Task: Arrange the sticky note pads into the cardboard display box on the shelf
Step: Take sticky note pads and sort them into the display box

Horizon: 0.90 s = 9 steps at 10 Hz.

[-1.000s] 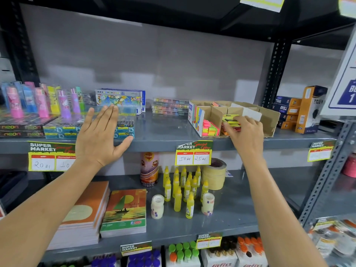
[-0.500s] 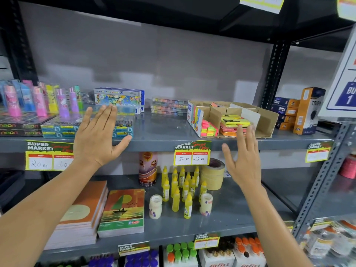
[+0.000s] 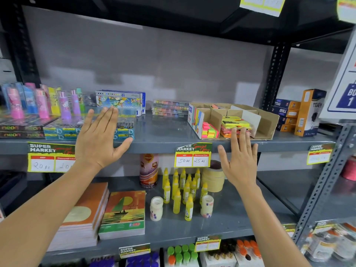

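A brown cardboard display box (image 3: 268,122) sits on the upper grey shelf (image 3: 163,139), right of centre. Its left compartment holds pink and green sticky note strips (image 3: 210,131). The middle compartment holds a stack of sticky note pads (image 3: 234,123) with a yellow pad on top and pink and orange ones below. My right hand (image 3: 239,160) hovers open just in front of the box, below the shelf edge, fingers spread, holding nothing. My left hand (image 3: 100,139) is raised open at the left, in front of the marker packs, also holding nothing.
Neon marker packs (image 3: 61,130), an oil pastel box (image 3: 120,101) and pink and purple bottles stand on the left of the upper shelf. Orange and blue cartons (image 3: 300,112) sit to the right. Glue bottles (image 3: 183,189), tape rolls and notebooks fill the shelf below.
My right hand has let go of the pad stack in the box and drawn back toward me, now open below the shelf edge. My left hand has stayed nearly still.
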{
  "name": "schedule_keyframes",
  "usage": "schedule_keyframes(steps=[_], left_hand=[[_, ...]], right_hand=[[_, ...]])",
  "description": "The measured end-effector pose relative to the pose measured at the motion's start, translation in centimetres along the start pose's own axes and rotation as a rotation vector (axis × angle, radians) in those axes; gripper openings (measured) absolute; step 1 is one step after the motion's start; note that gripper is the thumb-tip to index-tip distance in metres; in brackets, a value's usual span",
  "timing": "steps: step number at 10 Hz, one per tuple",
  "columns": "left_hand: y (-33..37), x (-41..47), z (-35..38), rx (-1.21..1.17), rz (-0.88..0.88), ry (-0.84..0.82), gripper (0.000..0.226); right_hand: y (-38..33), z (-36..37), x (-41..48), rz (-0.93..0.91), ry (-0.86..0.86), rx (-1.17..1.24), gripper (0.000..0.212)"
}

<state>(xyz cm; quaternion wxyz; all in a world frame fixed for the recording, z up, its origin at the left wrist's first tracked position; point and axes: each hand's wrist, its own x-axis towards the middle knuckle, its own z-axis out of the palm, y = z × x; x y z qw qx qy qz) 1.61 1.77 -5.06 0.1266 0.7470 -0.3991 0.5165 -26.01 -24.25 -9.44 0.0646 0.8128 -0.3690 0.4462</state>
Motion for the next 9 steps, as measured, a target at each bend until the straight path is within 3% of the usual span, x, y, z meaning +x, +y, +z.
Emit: schedule_keyframes(steps=[3,5,6,9], left_hand=[[0.0,0.1,-0.1,-0.002,0.005,0.003,0.086],[0.1,-0.1,-0.1,-0.004,-0.015,-0.019,0.087],[0.8,-0.1,-0.5,-0.042,-0.07,0.005,0.088],[4.5,4.8,-3.9,-0.123,-0.019,0.184,0.082]], right_hand=[[-0.2,-0.1,0.0,0.011,-0.019,0.009,0.073],[-2.1,-1.3,-0.4,-0.026,0.088,0.056,0.072],[-3.6,-2.8,0.4,-0.09,0.162,0.044,0.073],[-9.9,-5.5,5.0,-0.218,0.304,0.085,0.073]])
